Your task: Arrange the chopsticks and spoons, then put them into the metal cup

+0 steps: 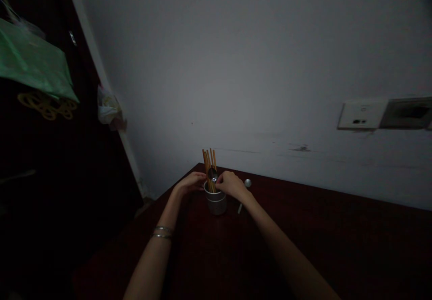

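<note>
A grey cylindrical cup (216,204) with a pale band stands on the dark table, holding several wooden chopsticks (208,158) upright. A metal spoon (212,174) is among them with its bowl up. The fingers of my right hand (232,185) are pinched at the edge of that bowl, just over the cup's rim. On the left, my left hand (191,182) reaches to the cup and chopsticks with fingers stretched out; some fingertips are hidden. Another spoon (247,183) lies on the table behind my right wrist, which covers its middle.
The dark reddish table (209,255) meets a grey wall (236,65) at its back edge. A socket plate (362,114) is on the wall at right. At left, a green cloth (37,63) and a plastic bag (108,106) hang by a dark door (84,156).
</note>
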Motion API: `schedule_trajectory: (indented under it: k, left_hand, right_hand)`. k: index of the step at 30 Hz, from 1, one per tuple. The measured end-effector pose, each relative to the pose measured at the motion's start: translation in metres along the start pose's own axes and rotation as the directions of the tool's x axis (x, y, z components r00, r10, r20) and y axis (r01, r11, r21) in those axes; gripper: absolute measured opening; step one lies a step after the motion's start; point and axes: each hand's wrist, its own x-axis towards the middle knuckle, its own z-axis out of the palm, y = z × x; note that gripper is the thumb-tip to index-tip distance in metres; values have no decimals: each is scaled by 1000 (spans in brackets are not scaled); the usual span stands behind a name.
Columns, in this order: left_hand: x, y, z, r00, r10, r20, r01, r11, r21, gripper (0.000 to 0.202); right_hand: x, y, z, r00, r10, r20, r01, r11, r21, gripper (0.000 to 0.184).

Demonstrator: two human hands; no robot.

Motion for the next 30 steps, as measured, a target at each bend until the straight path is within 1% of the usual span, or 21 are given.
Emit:
schedule_trajectory:
  k: [3,5,8,10,15,21,25,28,30]
  left_hand:
    - [-18,13,-5,992,-12,130,11,1000,7,27]
    - [-27,19,-6,981,-28,194,23,999,25,32]
    - [-34,23,-3,959,-48,279,33,998,59,36]
    - [-34,22,-1,950,-34,312,12,997,70,36]
    - [-32,18,0,945,7,328,-36,996,82,36]
    - [-32,20,1,937,0,348,-31,996,85,33]
    - [-30,19,0,948,-12,320,-11,997,70,35]
    - [-28,17,0,956,-16,294,1,999,50,37]
    - [-28,16,0,960,-14,279,2,999,43,37]
  right_hand:
    - [-3,-5,3,997,75,-7,-76,994,-84,18]
    - [-4,-7,4,994,107,-6,-107,988,-111,22]
    - [-3,-9,4,990,140,8,-138,983,-120,27]
    - [-3,-10,4,988,155,17,-152,981,-118,28]
    - [-3,-12,5,985,169,34,-165,981,-107,29]
    - [-2,-7,9,992,128,13,-127,990,-69,18]
    - [2,0,11,999,32,-5,-32,999,23,11]
    - [8,5,11,997,-67,-35,71,986,152,10]
    - [12,7,9,993,-97,-65,110,962,249,12]
